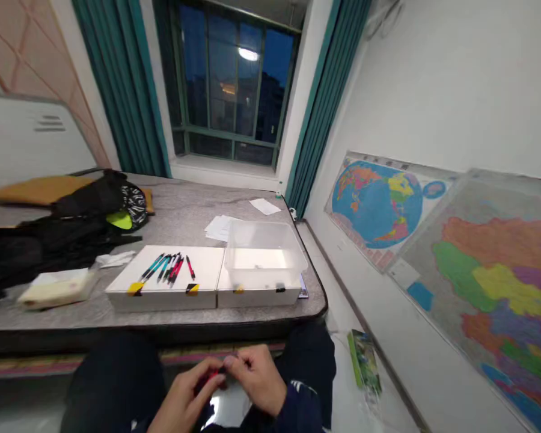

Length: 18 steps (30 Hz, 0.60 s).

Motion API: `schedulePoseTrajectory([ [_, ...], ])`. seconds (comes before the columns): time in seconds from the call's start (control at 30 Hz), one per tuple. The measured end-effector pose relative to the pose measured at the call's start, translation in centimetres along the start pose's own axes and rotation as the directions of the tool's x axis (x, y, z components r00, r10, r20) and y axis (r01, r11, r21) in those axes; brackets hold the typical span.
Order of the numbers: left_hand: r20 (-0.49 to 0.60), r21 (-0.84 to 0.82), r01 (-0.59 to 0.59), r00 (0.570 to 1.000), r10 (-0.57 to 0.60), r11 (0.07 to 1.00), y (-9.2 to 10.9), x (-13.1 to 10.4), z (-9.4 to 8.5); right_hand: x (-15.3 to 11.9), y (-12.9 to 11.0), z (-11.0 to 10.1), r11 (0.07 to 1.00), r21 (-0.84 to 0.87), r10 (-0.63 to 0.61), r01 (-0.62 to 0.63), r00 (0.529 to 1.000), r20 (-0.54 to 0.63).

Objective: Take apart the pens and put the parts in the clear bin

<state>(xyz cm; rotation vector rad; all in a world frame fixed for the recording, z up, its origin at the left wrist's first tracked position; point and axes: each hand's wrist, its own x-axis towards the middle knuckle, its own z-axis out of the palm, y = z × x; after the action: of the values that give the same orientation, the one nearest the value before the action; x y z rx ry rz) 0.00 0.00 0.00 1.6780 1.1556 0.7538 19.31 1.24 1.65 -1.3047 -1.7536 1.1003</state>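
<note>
Low in the view, above my lap, my left hand (190, 394) is closed on a small red pen part (213, 375). Beside it, my right hand (258, 377) has its fingers pinched together at the dark end of that part; whether they grip it is hard to make out. Beyond my knees, several pens (169, 268) in teal, black, white and red lie on a white box (130, 268). One red pen (190, 267) lies slightly apart on the right. A clear plastic bin (265, 240) stands on a second white box (256, 297).
The boxes rest on a grey table (175, 204). Black bags (85, 210) and a cream cloth bundle (58, 288) lie at left. Papers (219, 228) lie behind the bin. Wall maps (379, 198) hang at right, above a green packet (364, 361).
</note>
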Motion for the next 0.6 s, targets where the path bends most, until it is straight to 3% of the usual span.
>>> schedulePoseTrajectory([
  [0.13, -0.018, -0.016, -0.036, 0.999, 0.035, 0.999, -0.7, 0.4, 0.1, 0.5, -0.7, 0.1, 1.0, -0.011, -0.016, 0.016, 0.998, -0.063],
  [0.37, -0.002, -0.07, -0.044, 0.999, 0.044, 0.997, -1.0, 0.3, 0.6, 0.0, -1.0, 0.1, 1.0, -0.018, -0.01, 0.008, 0.998, -0.067],
  [0.6, 0.034, -0.092, -0.024, 0.999, 0.028, 0.995, -0.3, 0.4, 0.5, -0.1, -2.0, -0.4, 0.984, 0.172, -0.033, 0.044, 0.997, -0.067],
])
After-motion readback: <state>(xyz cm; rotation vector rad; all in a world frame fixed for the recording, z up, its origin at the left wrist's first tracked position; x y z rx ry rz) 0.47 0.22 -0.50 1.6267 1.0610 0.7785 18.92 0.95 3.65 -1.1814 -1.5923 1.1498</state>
